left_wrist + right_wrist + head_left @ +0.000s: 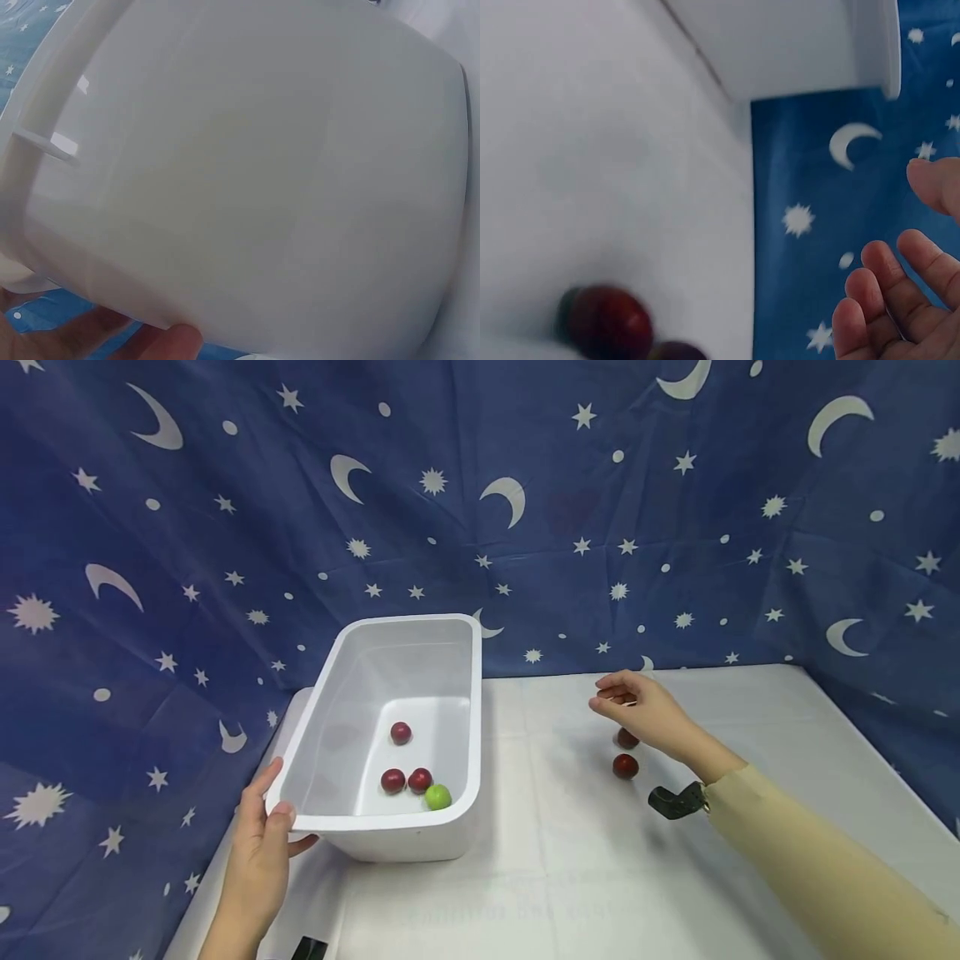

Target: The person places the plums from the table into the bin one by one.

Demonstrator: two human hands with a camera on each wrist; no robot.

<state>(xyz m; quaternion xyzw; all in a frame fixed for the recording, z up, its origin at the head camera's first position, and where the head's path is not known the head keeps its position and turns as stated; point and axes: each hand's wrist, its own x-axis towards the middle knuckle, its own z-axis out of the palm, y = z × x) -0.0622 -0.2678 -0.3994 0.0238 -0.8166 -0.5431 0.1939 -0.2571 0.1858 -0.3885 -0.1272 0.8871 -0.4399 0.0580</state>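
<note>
A deep white plastic tub (pixel 450 837) stands on the table's left part. My left hand (pixel 258 852) grips its near left corner, the thumb by the rim; in the left wrist view the tub's outer wall (pixel 247 172) fills most of the picture, with fingertips (pixel 180 341) at its edge. Inside the tub lie three dark red, plum-like round fruits (pixel 401 732) and a green round fruit (pixel 438 797). To the right, my right hand (pixel 648 714) hovers above two more dark red fruits (pixel 626 767). Its fingers are loosely bent and hold nothing, as the right wrist view shows.
A white cloth (pixel 540 827) covers the table. Behind and left of it hangs a dark blue curtain (pixel 420 535) with moons and stars. A black strap-like piece (pixel 675 802) sticks out from the right wrist.
</note>
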